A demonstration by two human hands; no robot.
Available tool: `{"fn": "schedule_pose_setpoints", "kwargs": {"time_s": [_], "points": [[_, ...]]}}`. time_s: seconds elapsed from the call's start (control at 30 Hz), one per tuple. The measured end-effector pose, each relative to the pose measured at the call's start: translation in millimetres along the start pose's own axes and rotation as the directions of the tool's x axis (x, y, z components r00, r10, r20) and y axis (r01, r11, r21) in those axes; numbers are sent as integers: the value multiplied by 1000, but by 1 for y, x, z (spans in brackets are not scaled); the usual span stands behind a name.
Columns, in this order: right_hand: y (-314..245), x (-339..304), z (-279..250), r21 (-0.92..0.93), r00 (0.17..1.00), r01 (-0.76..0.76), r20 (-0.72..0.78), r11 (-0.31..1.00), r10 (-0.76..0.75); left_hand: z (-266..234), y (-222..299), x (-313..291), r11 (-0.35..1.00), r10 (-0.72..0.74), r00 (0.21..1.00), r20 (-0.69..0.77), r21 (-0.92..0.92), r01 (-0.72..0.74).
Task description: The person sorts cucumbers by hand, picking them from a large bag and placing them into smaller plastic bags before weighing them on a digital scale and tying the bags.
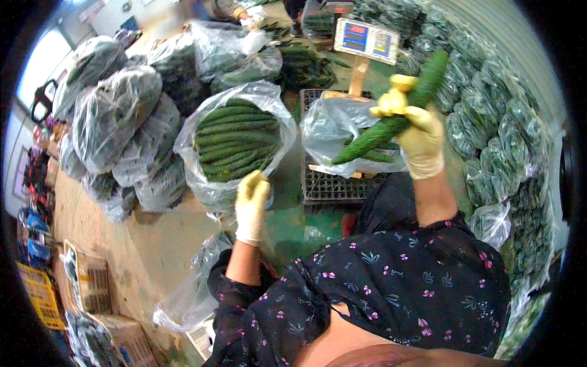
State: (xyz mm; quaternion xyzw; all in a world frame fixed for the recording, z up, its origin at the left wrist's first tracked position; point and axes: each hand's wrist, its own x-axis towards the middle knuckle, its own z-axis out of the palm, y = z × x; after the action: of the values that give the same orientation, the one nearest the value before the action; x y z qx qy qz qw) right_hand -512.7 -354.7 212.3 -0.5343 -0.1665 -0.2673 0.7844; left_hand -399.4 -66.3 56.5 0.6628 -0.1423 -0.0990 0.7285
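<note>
My right hand (422, 144), in a pale yellow glove, grips a long green cucumber (373, 137) slanting up to the right. A small knobbly yellow thing (394, 98) shows against the cucumber beside my fingers; I cannot make out what it is. Below lies an open clear plastic bag (321, 131) with a few cucumbers in it, on a dark plastic crate (336, 186). My gloved left hand (252, 205) has its fingers curled together at the near edge of another clear bag (284, 131), packed with rows of cucumbers (235, 140). What those fingers hold is hidden.
Filled plastic bags (116, 116) are heaped at the left, and more bags (489, 140) line the right wall. A display panel (367, 41) stands on a post behind the crate. Loose cucumbers (302, 67) lie farther back. Cardboard boxes (92, 281) stand lower left. Another person's hand (249, 23) appears at the top.
</note>
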Motion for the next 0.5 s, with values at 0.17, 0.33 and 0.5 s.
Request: {"fn": "schedule_pose_setpoints", "kwargs": {"time_s": [0.17,0.33,0.5], "points": [[-54,-52,-49,-113,944,295,-118,949,-308,106,4,-20,610,404,835,373,571,-550],[-18,-59,-59,-485,993,-66,-117,872,10,157,-3,35,742,229,949,215,592,-314],[54,-24,-111,-964,888,-67,59,255,455,161,49,76,956,-49,948,314,-259,135]]}}
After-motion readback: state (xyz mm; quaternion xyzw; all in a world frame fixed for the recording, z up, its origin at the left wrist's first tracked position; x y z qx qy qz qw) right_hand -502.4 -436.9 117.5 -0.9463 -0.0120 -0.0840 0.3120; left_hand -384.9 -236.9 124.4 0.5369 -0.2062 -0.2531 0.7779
